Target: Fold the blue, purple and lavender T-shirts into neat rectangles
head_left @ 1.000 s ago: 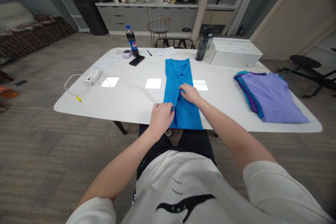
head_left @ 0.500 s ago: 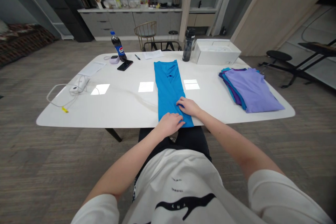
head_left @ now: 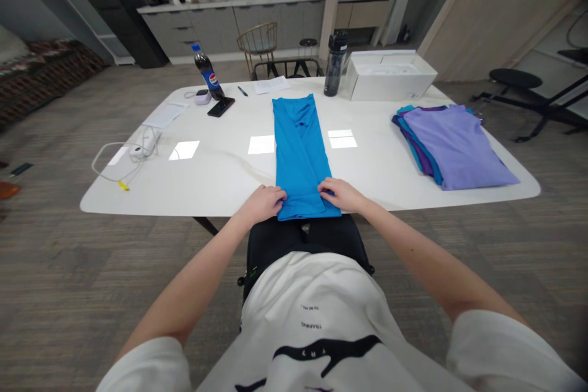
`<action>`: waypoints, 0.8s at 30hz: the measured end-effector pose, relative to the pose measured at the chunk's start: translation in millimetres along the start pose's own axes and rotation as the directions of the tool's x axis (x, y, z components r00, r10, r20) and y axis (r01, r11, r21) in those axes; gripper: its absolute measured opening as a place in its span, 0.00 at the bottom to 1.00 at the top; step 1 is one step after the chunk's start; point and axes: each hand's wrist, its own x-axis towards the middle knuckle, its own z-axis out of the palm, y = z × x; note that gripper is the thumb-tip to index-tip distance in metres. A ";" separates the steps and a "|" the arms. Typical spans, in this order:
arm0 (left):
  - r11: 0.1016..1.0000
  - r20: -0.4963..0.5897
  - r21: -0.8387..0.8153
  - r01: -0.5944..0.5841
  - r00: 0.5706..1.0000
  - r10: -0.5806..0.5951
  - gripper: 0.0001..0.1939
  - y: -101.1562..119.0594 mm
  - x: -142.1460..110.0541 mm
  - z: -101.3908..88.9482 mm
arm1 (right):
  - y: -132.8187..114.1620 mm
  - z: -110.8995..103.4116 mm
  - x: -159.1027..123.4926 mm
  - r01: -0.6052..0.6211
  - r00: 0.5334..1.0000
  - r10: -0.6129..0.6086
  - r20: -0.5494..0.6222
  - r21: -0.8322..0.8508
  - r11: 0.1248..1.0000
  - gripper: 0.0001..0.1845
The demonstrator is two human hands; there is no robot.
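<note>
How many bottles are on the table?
2: a cola bottle at the far left by the phone, and a dark water bottle at the far edge beside the white box.

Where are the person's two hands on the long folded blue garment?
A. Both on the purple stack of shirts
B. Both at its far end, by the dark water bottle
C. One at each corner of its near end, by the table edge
C: the left hand and right hand sit at the two near corners of the long folded blue garment, by the edge of the white table.
</note>
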 end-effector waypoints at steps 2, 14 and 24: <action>1.000 0.004 0.021 -0.005 1.000 0.005 0.17 2.5 -5.9 -2.1 | -1.9 0.6 -3.4 0.028 1.000 -0.028 0.014 -0.037 0.999 0.10; 0.921 0.076 -0.347 -0.178 0.973 0.217 0.22 -9.5 -8.6 -1.7 | 1.4 -16.6 -19.1 0.106 0.976 -0.116 0.184 0.063 0.992 0.22; 0.890 -0.098 -0.394 -0.228 0.974 0.206 0.17 -20.5 -11.5 25.3 | 10.1 -42.8 -32.0 0.081 0.927 -0.069 0.369 -0.016 0.997 0.28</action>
